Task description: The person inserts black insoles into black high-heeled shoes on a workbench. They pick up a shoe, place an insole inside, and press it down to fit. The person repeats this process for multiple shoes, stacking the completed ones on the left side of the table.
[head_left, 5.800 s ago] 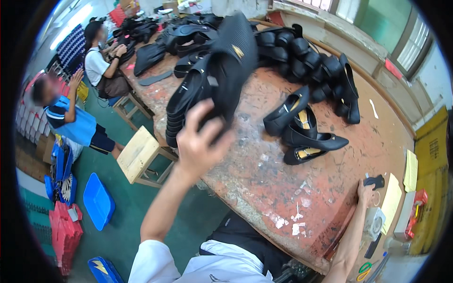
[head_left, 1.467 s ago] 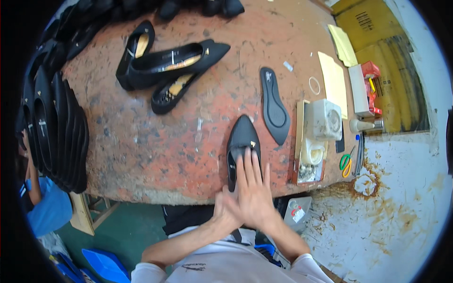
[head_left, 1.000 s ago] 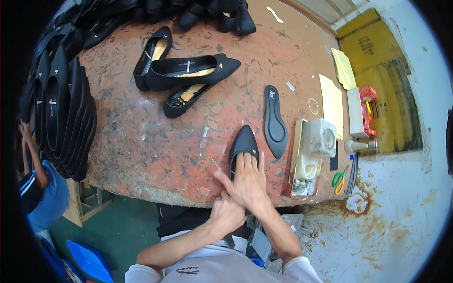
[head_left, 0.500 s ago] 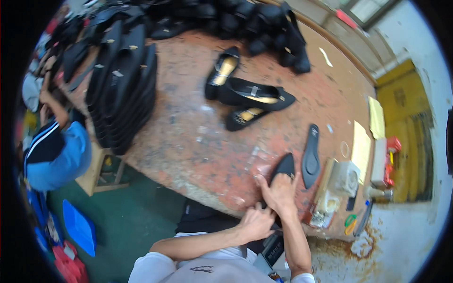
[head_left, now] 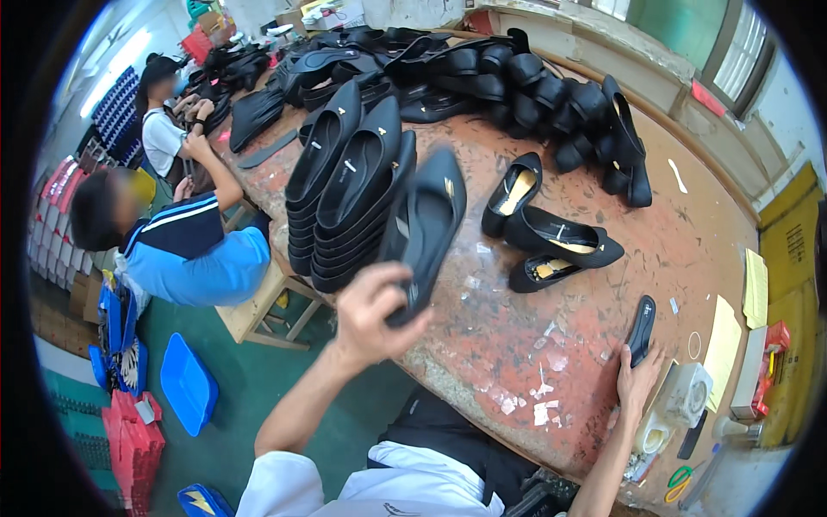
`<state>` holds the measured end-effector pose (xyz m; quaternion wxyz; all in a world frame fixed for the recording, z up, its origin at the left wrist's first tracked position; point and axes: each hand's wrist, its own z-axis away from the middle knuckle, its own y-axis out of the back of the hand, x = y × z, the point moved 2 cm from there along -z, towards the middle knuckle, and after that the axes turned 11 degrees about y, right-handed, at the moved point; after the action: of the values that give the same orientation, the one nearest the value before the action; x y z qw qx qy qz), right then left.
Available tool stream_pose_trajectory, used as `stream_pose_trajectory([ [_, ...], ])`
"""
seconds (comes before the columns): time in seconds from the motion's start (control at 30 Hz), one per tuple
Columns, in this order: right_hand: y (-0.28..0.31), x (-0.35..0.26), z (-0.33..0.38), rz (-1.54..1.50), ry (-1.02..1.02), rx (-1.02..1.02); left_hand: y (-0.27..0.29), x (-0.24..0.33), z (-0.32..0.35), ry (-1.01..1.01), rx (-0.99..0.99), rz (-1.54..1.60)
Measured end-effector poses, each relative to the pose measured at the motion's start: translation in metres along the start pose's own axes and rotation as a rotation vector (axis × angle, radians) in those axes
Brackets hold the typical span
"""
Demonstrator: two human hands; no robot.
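Note:
My left hand [head_left: 375, 314] is closed round the heel end of a black pointed flat shoe [head_left: 431, 224], lifted above the table with its toe pointing away. A small gold ornament sits on the shoe's toe. At the table's right side my right hand [head_left: 636, 383] grips the near end of a black insole [head_left: 642, 323], thumb on one side and fingers on the other. Tall stacks of nested black flats [head_left: 349, 207] stand just beyond the held shoe. Between my hands, farther back, lie a few black flats [head_left: 560, 237], with yellowish insides showing.
A heap of black shoes [head_left: 517, 82] lines the table's far edge. A white container [head_left: 689, 392], yellow paper sheets [head_left: 722, 345] and green-and-orange scissors [head_left: 679, 482] lie at the right. White scraps [head_left: 541, 414] litter the worn red tabletop [head_left: 482, 345]. Two co-workers sit at the left, one in blue [head_left: 202, 267].
My left hand has swung up and left, carrying the shoe from near the table's front edge toward the stacks. My right hand has left the shoe and reached the insole. The view has shifted left.

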<state>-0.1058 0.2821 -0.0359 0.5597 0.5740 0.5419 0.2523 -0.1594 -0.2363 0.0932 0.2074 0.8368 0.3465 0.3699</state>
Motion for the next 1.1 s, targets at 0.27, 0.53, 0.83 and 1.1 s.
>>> stream_pose_trajectory([
  [0.27, -0.038, 0.004, 0.012, 0.194, 0.037, 0.059, 0.025, -0.114, -0.096, 0.171, 0.06, -0.463],
  [0.53, 0.045, -0.094, 0.1, -0.043, 0.014, -0.2, 0.045, -0.086, -0.057, 0.243, -0.129, -0.753],
  [0.83, 0.035, -0.103, 0.103, -0.127, 0.123, -0.173, -0.1, 0.046, -0.104, -0.017, -0.125, -0.014],
  [1.1, 0.079, -0.122, 0.136, -0.457, 0.177, -0.447, -0.162, 0.072, -0.079, -0.062, -0.251, 0.018],
])
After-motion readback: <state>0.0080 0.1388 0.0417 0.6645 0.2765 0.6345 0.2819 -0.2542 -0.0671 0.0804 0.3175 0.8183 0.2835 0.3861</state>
